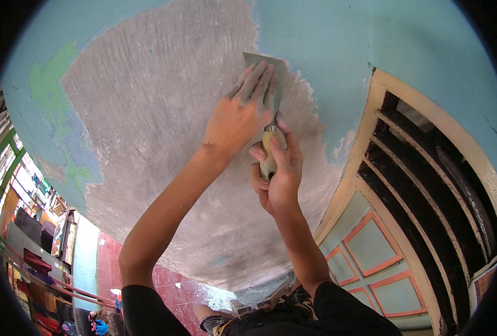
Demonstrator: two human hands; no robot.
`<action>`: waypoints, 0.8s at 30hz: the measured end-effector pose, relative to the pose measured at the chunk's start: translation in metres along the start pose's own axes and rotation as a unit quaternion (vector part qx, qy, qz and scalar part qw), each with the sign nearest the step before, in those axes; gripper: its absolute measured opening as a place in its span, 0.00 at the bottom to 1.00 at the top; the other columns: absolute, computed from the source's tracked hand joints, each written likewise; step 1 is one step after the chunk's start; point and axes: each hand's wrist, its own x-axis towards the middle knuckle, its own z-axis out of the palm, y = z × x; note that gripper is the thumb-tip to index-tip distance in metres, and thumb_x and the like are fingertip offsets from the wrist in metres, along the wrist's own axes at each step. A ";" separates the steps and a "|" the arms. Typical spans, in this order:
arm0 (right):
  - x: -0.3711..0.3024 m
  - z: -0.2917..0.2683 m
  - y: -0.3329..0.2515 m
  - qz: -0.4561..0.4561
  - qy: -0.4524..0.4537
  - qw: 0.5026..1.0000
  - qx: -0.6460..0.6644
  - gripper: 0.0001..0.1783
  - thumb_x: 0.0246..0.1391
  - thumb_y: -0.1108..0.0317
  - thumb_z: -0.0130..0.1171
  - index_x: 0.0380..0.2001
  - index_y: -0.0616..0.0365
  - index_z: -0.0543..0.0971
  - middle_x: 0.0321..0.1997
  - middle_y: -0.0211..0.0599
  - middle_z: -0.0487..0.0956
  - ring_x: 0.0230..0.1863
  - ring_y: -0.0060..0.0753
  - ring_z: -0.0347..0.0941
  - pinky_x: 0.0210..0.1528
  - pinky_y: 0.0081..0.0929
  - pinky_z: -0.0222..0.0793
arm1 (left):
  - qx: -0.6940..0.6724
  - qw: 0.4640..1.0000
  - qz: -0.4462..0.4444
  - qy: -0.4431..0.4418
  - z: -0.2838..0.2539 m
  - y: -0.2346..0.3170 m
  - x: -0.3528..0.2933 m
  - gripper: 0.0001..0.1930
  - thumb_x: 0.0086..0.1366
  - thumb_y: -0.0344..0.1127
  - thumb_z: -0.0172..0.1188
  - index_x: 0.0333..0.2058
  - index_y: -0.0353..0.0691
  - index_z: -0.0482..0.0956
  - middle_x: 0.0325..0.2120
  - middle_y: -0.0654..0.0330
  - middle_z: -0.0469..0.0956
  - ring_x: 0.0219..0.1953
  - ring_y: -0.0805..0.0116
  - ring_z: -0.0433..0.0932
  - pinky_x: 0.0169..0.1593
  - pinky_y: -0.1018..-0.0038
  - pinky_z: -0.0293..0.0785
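A putty knife (278, 67) with a wide metal blade and a pale yellowish handle lies against the wall, its blade toward the top. My right hand (282, 168) is closed around the handle from below. My left hand (245, 103) lies over the blade with its fingers stretched out and pressed on the metal, hiding part of it. Behind both hands is a large grey bare patch (164, 101) of wall. The blade's upper right corner is close to the ragged edge of the blue-green paint (321, 50).
At the right are a cream window frame (366, 129) with dark slatted openings and a door panel (374, 243) with orange trim. Green and blue paint remnants (52, 101) edge the patch at left. Red floor tiles (170, 288) with white debris lie below; household clutter (41, 263) stands lower left.
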 end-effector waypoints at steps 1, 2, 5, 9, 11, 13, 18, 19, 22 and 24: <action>0.000 0.001 0.002 -0.007 -0.001 1.000 0.010 0.24 0.66 0.59 0.47 0.61 0.51 0.58 0.25 0.32 0.67 0.10 0.13 0.49 0.08 0.14 0.45 | -0.004 1.000 0.002 -0.005 -0.001 0.000 0.001 0.26 0.51 0.28 0.58 0.53 0.37 0.75 0.56 0.58 0.72 0.61 0.61 0.69 0.55 0.71 0.76; -0.001 0.003 0.005 -0.015 -0.002 1.000 0.020 0.24 0.66 0.59 0.48 0.61 0.51 0.58 0.26 0.32 0.67 0.10 0.13 0.50 0.08 0.14 0.45 | -0.009 1.000 0.005 -0.009 -0.002 0.001 0.001 0.26 0.51 0.28 0.58 0.53 0.37 0.75 0.56 0.58 0.72 0.61 0.60 0.69 0.55 0.71 0.76; 0.002 0.024 0.013 -0.023 0.061 0.996 0.058 0.25 0.66 0.60 0.49 0.61 0.51 0.58 0.26 0.32 0.68 0.10 0.13 0.50 0.08 0.14 0.45 | -0.030 0.999 0.038 0.004 0.006 -0.009 -0.001 0.24 0.52 0.30 0.57 0.50 0.31 0.76 0.55 0.50 0.72 0.62 0.57 0.66 0.62 0.70 0.69; 0.003 0.020 0.015 -0.030 0.045 0.998 0.025 0.27 0.65 0.60 0.49 0.63 0.55 0.58 0.29 0.29 0.66 0.15 0.10 0.52 0.08 0.10 0.45 | -0.032 0.998 0.045 0.025 0.012 -0.010 -0.001 0.25 0.51 0.30 0.57 0.50 0.29 0.76 0.56 0.50 0.71 0.62 0.55 0.66 0.60 0.69 0.71; 0.003 0.007 0.005 -0.019 0.025 0.999 -0.007 0.27 0.65 0.59 0.49 0.63 0.55 0.59 0.29 0.28 0.66 0.16 0.10 0.52 0.09 0.11 0.45 | -0.052 0.998 0.021 0.041 0.010 -0.004 -0.001 0.25 0.50 0.30 0.58 0.49 0.29 0.76 0.55 0.49 0.71 0.62 0.54 0.66 0.58 0.69 0.73; 0.012 0.007 -0.003 -0.014 0.005 1.000 0.006 0.29 0.65 0.60 0.50 0.63 0.57 0.55 0.27 0.31 0.67 0.15 0.12 0.53 0.10 0.12 0.47 | -0.037 0.999 0.006 0.033 0.015 -0.005 0.011 0.24 0.50 0.30 0.58 0.49 0.29 0.76 0.56 0.50 0.71 0.62 0.54 0.66 0.56 0.70 0.75; 0.035 0.023 -0.004 -0.065 0.030 0.996 0.043 0.31 0.64 0.61 0.52 0.64 0.57 0.54 0.28 0.32 0.68 0.17 0.13 0.58 0.10 0.13 0.48 | -0.029 0.999 0.013 0.039 0.021 -0.018 0.033 0.25 0.50 0.29 0.58 0.50 0.32 0.77 0.57 0.52 0.70 0.63 0.55 0.66 0.52 0.71 0.77; 0.035 0.012 -0.007 -0.062 0.019 0.997 0.038 0.31 0.64 0.61 0.52 0.64 0.56 0.54 0.28 0.31 0.68 0.18 0.14 0.59 0.10 0.13 0.48 | -0.031 0.999 0.010 0.035 0.019 -0.014 0.036 0.25 0.50 0.29 0.58 0.50 0.32 0.77 0.58 0.52 0.70 0.63 0.55 0.66 0.53 0.71 0.77; 0.030 0.000 -0.008 -0.082 0.041 0.996 0.015 0.31 0.64 0.61 0.53 0.64 0.54 0.54 0.28 0.30 0.68 0.18 0.14 0.60 0.10 0.14 0.48 | -0.062 0.998 0.006 0.003 0.014 0.000 0.036 0.25 0.49 0.30 0.58 0.50 0.34 0.77 0.58 0.53 0.69 0.63 0.55 0.65 0.57 0.69 0.73; 0.017 -0.007 0.001 -0.104 0.091 0.990 0.006 0.31 0.64 0.59 0.52 0.64 0.51 0.54 0.28 0.30 0.68 0.18 0.15 0.59 0.10 0.14 0.47 | -0.102 0.995 0.003 0.000 0.004 0.007 0.022 0.25 0.50 0.30 0.58 0.50 0.35 0.77 0.59 0.54 0.69 0.64 0.56 0.64 0.61 0.67 0.69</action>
